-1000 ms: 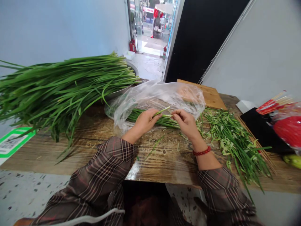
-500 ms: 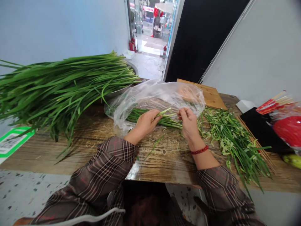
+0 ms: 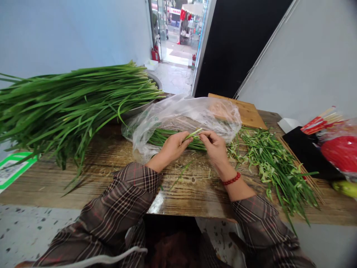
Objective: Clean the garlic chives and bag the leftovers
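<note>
My left hand is closed on a few green stalks, whose pale ends stick out to the right past the fingers. Close beside it, my right hand has thumb and forefinger pinched at these ends; whatever is between its fingertips is too small to make out. Behind and under both hands, a bunch of thin green stems lies partly inside a clear plastic bag. To the right spreads a loose heap of green leaves and pale trimmings.
A big pile of long green leaves rests over a metal bowl at the left. A wooden board is behind the bag. At the right stand a black box and a red bundle in plastic.
My right hand has moved left, from a little apart to right beside my left hand at the stalk ends. My left hand keeps its hold. The view has shifted slightly.
</note>
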`<state>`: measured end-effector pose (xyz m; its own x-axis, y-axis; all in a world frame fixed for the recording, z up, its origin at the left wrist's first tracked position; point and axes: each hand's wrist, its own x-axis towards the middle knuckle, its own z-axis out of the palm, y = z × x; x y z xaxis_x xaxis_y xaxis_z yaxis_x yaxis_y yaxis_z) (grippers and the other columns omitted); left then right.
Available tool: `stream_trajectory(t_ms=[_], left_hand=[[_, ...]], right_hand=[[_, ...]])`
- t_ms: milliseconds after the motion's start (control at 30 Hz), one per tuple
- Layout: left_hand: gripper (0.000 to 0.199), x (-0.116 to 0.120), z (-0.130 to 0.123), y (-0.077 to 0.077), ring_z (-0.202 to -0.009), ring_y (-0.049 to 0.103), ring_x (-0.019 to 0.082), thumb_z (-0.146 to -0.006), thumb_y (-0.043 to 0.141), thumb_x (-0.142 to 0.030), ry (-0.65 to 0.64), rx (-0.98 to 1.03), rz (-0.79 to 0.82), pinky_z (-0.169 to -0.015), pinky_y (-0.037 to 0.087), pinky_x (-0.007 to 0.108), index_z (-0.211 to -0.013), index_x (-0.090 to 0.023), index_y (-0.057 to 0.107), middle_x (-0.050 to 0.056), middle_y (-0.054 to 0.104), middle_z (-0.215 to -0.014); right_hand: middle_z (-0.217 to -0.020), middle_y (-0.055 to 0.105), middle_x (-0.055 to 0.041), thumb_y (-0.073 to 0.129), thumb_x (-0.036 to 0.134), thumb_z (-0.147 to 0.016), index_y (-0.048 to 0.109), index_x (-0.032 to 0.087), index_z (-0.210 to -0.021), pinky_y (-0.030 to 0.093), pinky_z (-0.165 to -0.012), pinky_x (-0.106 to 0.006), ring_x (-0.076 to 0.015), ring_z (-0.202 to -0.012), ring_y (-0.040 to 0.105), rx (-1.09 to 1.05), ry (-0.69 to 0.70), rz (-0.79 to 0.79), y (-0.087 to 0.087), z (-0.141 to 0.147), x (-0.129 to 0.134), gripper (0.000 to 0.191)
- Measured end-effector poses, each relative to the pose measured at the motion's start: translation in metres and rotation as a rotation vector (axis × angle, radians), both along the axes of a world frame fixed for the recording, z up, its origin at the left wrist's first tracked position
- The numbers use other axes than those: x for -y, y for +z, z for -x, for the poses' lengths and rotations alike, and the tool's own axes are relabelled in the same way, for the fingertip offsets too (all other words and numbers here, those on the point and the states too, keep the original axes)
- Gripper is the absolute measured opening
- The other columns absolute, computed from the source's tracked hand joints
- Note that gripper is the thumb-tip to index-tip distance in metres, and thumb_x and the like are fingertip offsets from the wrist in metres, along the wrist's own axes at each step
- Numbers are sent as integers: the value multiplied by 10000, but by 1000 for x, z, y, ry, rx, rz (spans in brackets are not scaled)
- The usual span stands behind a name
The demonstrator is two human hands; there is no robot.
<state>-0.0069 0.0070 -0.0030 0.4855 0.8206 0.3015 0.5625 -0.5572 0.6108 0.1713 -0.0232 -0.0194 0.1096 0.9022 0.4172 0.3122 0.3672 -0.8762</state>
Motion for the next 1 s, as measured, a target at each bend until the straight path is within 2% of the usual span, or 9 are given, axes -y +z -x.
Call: stream_trajectory(t_ms=[67, 167, 400, 533, 700, 767, 867, 933, 1000], left_hand=[[289, 0, -1, -2, -650, 445, 146, -931, 441, -366, -7, 21, 12, -624, 327, 266, -690, -206, 440, -25, 460, -656], [300, 0, -3, -4, -632, 425, 142, -928, 441, -356, -8, 23, 4, -611, 313, 265, -669, -207, 418, -29, 436, -636], [284, 5, -5, -2, -654, 446, 161, -939, 429, -360, 4, -33, -15, -609, 291, 280, -695, -215, 429, -13, 463, -666], [298, 6, -4, -2, -647, 439, 166, -945, 421, -367, 14, -40, -21, -602, 276, 288, -687, -220, 406, -12, 453, -662], [294, 1, 2, -1, -634, 436, 163, -931, 439, -350, 74, -26, -22, -607, 279, 286, -672, -219, 393, -17, 438, -642], [284, 0, 4, 1, -641, 447, 163, -929, 438, -347, 93, -17, -11, -615, 290, 282, -679, -216, 411, -16, 449, -644], [267, 0, 4, 2, -642, 458, 160, -934, 427, -355, 83, -8, 2, -621, 306, 276, -710, -212, 453, -17, 470, -650], [258, 1, 4, 2, -653, 474, 160, -941, 418, -366, 67, 0, 4, -629, 319, 272, -747, -210, 489, -14, 496, -668], [262, 1, 3, 0, -668, 490, 161, -946, 413, -378, 55, 6, -2, -640, 333, 270, -773, -209, 514, -10, 521, -688]], right_hand=[[-795, 665, -15, 600, 393, -826, 672, 218, -836, 467, -723, -301, -166, -751, 586, -177, -28, 57, -3, 7, 0, 189], [-736, 614, 8, 622, 414, -793, 639, 213, -828, 453, -650, -268, -137, -670, 534, -374, -41, 128, -6, 17, -1, 206], [-683, 538, 31, 673, 473, -742, 600, 212, -774, 408, -559, -242, -108, -589, 446, -541, -55, 193, -9, 18, -3, 273], [-657, 530, 39, 725, 479, -706, 614, 202, -744, 394, -545, -231, -93, -575, 441, -577, -64, 173, -7, 10, -6, 301], [-573, 457, 78, 722, 542, -702, 575, 208, -718, 392, -507, -212, -73, -496, 417, -676, -220, 93, -2, -25, -12, 365], [-566, 480, 67, 635, 585, -773, 555, 209, -678, 406, -514, -224, -80, -489, 434, -592, -291, 54, -2, -45, -15, 397], [-659, 608, 5, 582, 522, -826, 615, 204, -671, 460, -611, -275, -134, -620, 547, -176, -338, 3, -1, -67, -17, 355], [-875, 687, -46, 632, 419, -795, 694, 207, -818, 483, -698, -315, -191, -828, 602, 125, -310, -73, 0, -70, -17, 222], [-1050, 684, -72, 623, 357, -803, 703, 221, -984, 493, -738, -338, -217, -953, 599, 260, -242, -141, 1, -63, -14, 240]])
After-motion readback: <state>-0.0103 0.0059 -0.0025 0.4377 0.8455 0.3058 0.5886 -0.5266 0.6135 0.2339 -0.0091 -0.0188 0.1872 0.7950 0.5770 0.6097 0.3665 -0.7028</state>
